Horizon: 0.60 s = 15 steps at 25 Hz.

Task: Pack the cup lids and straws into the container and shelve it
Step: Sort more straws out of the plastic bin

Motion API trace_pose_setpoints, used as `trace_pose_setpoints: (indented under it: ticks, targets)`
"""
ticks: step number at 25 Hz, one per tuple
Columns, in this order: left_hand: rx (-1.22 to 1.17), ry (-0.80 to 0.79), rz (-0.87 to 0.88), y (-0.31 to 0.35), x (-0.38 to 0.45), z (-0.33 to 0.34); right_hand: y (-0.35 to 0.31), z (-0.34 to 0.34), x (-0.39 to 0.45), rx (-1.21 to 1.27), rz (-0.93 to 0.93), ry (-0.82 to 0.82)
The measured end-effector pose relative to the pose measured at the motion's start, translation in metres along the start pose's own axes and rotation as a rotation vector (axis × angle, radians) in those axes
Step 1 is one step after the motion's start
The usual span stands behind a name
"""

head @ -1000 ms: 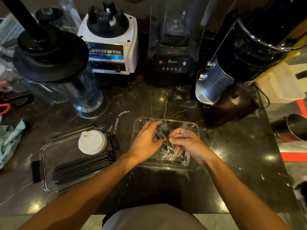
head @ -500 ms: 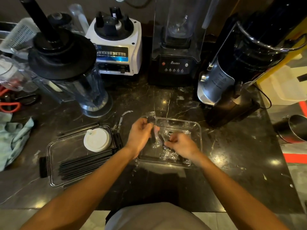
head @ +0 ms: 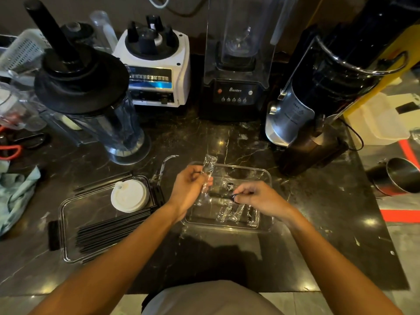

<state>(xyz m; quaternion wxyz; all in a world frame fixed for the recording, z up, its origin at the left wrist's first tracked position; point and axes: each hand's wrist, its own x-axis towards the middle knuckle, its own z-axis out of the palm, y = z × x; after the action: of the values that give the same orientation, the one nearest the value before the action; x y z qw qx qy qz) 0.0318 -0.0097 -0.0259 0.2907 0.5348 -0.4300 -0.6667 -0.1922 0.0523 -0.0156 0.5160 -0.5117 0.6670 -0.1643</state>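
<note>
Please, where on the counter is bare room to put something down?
Bare marble lies along the near edge, and more between the clear container and the steel cup. It is crowded behind, around the blender jar, and at left by the lid tray.

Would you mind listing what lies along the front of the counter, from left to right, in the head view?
Teal cloth → clear tray holding black straws and white cup lid → left hand → right hand over the clear container → steel cup.
</note>
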Motion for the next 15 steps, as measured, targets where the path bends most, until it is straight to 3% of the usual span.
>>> trace_pose_setpoints:
  ticks: [5, 11, 15]
  targets:
    - [0.135, -0.103, -0.04, -0.003, 0.001, 0.016, -0.016, -0.018, -0.013, 0.249, -0.008, -0.026]
    - [0.206, -0.182, -0.051, -0.017, 0.001, 0.022, -0.024, 0.002, -0.001, 0.604, 0.18, 0.182]
    - [0.246, -0.279, -0.058, -0.018, -0.002, 0.02, -0.025, 0.015, 0.004, 0.747, 0.325, 0.206]
